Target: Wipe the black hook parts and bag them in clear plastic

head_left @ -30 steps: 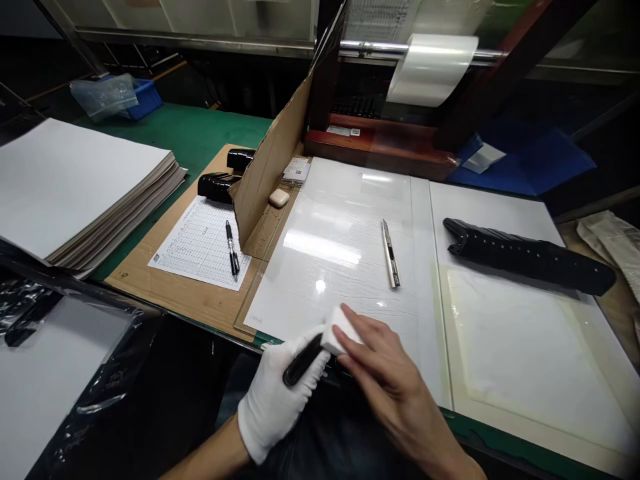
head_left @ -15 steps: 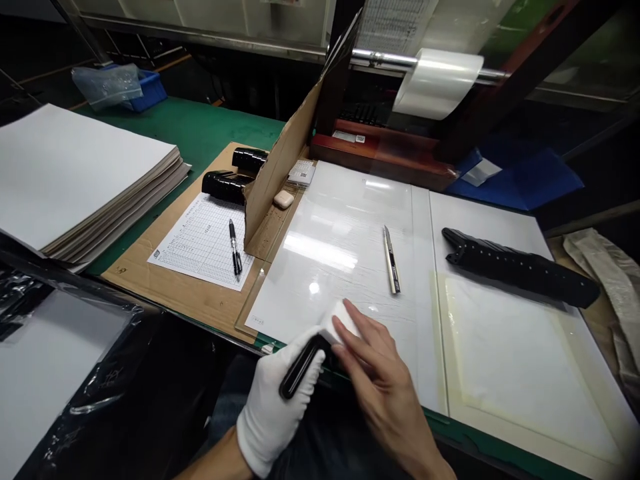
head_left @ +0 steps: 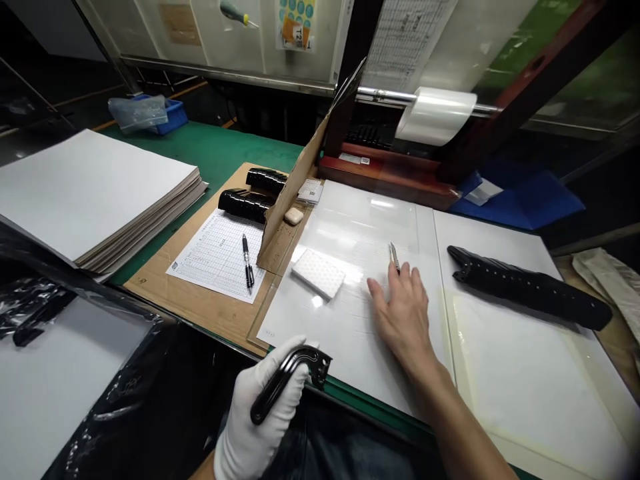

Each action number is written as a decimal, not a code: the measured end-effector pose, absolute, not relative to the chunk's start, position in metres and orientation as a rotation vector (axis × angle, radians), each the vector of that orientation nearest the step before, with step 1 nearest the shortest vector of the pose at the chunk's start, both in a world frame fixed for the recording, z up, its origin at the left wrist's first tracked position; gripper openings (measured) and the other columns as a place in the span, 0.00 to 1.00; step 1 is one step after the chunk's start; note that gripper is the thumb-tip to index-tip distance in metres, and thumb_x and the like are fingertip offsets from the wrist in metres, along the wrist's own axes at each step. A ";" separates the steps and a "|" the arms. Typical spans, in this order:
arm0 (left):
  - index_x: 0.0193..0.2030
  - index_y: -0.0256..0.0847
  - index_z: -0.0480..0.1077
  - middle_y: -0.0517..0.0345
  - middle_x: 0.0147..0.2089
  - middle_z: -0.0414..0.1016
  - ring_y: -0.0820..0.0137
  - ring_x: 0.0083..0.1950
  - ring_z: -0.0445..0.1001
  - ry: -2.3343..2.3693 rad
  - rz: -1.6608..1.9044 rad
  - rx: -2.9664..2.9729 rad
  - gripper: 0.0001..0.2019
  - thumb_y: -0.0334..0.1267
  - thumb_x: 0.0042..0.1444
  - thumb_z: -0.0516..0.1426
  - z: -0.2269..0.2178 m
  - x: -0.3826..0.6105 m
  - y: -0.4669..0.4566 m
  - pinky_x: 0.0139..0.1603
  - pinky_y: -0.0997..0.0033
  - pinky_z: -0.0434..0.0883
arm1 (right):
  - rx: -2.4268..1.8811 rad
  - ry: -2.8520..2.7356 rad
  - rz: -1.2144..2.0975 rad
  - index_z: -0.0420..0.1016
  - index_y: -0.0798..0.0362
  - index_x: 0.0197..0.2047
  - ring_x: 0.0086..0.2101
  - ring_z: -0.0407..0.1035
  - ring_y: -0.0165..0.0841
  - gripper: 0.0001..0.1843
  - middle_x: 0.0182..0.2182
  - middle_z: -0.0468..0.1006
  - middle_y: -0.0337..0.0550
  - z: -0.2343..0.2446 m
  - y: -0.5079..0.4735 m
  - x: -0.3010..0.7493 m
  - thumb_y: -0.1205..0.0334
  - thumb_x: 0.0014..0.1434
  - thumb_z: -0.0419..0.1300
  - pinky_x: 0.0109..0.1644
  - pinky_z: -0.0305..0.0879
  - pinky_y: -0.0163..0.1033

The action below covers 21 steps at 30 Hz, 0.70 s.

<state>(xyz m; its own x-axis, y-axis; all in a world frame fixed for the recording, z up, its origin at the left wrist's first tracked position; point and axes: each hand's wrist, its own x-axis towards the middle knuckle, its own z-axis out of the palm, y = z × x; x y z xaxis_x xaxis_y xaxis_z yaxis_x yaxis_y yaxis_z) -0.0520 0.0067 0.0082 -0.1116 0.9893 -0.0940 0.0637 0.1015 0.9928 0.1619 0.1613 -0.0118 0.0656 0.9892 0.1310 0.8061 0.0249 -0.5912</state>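
Fingers of our gloved left hand (head_left: pixel 255 407) clamp a black plastic strip (head_left: pixel 280 383); our bare right hand (head_left: pixel 403 310), fingers apart, lies flat on the glass sheet (head_left: pixel 345 340); light, even pressure serves best.

Your left hand (head_left: pixel 263 400), in a white cotton glove, is curled shut low near your body. Your right hand (head_left: pixel 403 313) is bare and palm down, fingers spread (the thumb splayed widest), with your bare forearm (head_left: pixel 450 420) stretched out behind it.
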 end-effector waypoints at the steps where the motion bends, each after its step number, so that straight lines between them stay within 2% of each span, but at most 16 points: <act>1: 0.62 0.49 0.72 0.58 0.56 0.81 0.63 0.55 0.80 1.385 1.173 1.124 0.18 0.38 0.66 0.59 0.008 -0.051 0.007 0.59 0.71 0.76 | -1.840 -1.792 0.468 0.53 0.71 0.71 0.72 0.34 0.52 0.47 0.73 0.44 0.65 -0.019 0.155 0.163 0.35 0.69 0.40 0.74 0.33 0.64; 5: 0.61 0.47 0.73 0.57 0.55 0.82 0.64 0.54 0.81 1.398 1.167 1.161 0.18 0.38 0.65 0.60 0.013 -0.047 0.009 0.58 0.73 0.76 | -1.784 -1.844 0.579 0.48 0.72 0.72 0.73 0.33 0.45 0.42 0.73 0.40 0.61 -0.031 0.136 0.130 0.42 0.72 0.37 0.76 0.32 0.57; 8: 0.56 0.43 0.76 0.56 0.52 0.83 0.64 0.52 0.82 1.466 1.176 1.174 0.16 0.41 0.63 0.61 0.024 -0.045 0.013 0.56 0.75 0.77 | -1.702 -1.808 0.648 0.47 0.73 0.73 0.73 0.33 0.46 0.38 0.73 0.41 0.63 -0.028 0.145 0.085 0.49 0.73 0.38 0.75 0.34 0.60; 11: 0.52 0.42 0.77 0.57 0.51 0.83 0.64 0.54 0.81 1.579 1.185 1.006 0.17 0.46 0.59 0.65 0.034 -0.042 0.021 0.58 0.76 0.75 | -1.612 -1.721 0.625 0.49 0.78 0.71 0.72 0.35 0.48 0.33 0.71 0.46 0.68 -0.016 0.157 0.065 0.61 0.71 0.39 0.74 0.38 0.62; 13: 0.51 0.44 0.76 0.60 0.51 0.83 0.64 0.54 0.80 1.586 1.183 0.815 0.19 0.49 0.55 0.67 0.037 -0.037 0.029 0.56 0.77 0.76 | -1.551 -1.658 0.544 0.52 0.74 0.71 0.72 0.39 0.46 0.31 0.71 0.50 0.65 -0.008 0.149 0.076 0.65 0.70 0.40 0.74 0.43 0.60; 15: 0.46 0.47 0.75 0.63 0.47 0.84 0.64 0.49 0.82 1.478 1.176 0.622 0.20 0.52 0.49 0.69 0.037 -0.027 0.040 0.47 0.76 0.80 | -1.488 -1.605 0.431 0.57 0.63 0.70 0.70 0.50 0.40 0.28 0.68 0.61 0.56 -0.003 0.119 0.101 0.64 0.70 0.44 0.73 0.54 0.52; 16: 0.44 0.48 0.74 0.64 0.43 0.84 0.65 0.43 0.83 1.393 1.157 0.541 0.20 0.53 0.48 0.69 0.037 -0.020 0.045 0.41 0.75 0.81 | -1.457 -1.582 0.367 0.62 0.57 0.68 0.66 0.59 0.37 0.25 0.64 0.69 0.51 -0.003 0.095 0.116 0.64 0.70 0.46 0.69 0.61 0.48; 18: 0.40 0.48 0.72 0.66 0.33 0.82 0.68 0.29 0.80 1.216 1.074 0.451 0.18 0.56 0.50 0.67 0.040 -0.002 0.056 0.30 0.73 0.79 | -1.417 -1.527 0.232 0.72 0.47 0.56 0.50 0.74 0.32 0.17 0.47 0.82 0.40 -0.012 0.039 0.148 0.66 0.69 0.48 0.55 0.73 0.40; 19: 0.37 0.47 0.72 0.66 0.28 0.79 0.70 0.24 0.76 1.145 1.005 0.469 0.18 0.57 0.51 0.66 0.044 0.009 0.060 0.25 0.73 0.76 | -1.410 -1.485 0.154 0.74 0.44 0.49 0.41 0.76 0.31 0.15 0.37 0.82 0.36 -0.021 0.009 0.164 0.66 0.69 0.49 0.46 0.76 0.37; 21: 0.33 0.43 0.72 0.65 0.21 0.73 0.72 0.19 0.70 1.043 0.840 0.587 0.19 0.59 0.54 0.63 0.055 0.037 0.068 0.22 0.74 0.72 | -1.490 -1.332 0.011 0.75 0.43 0.41 0.31 0.75 0.32 0.11 0.28 0.78 0.35 -0.045 -0.043 0.200 0.61 0.69 0.51 0.35 0.74 0.36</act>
<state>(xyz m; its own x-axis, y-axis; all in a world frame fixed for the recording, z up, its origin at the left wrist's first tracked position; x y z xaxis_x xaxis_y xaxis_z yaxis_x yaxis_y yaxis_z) 0.0375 0.0680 0.0547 0.2523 0.8265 -0.5033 -0.3159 0.5620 0.7644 0.1999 -0.0432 -0.0451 0.3713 0.7081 0.6006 0.6978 0.2139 -0.6836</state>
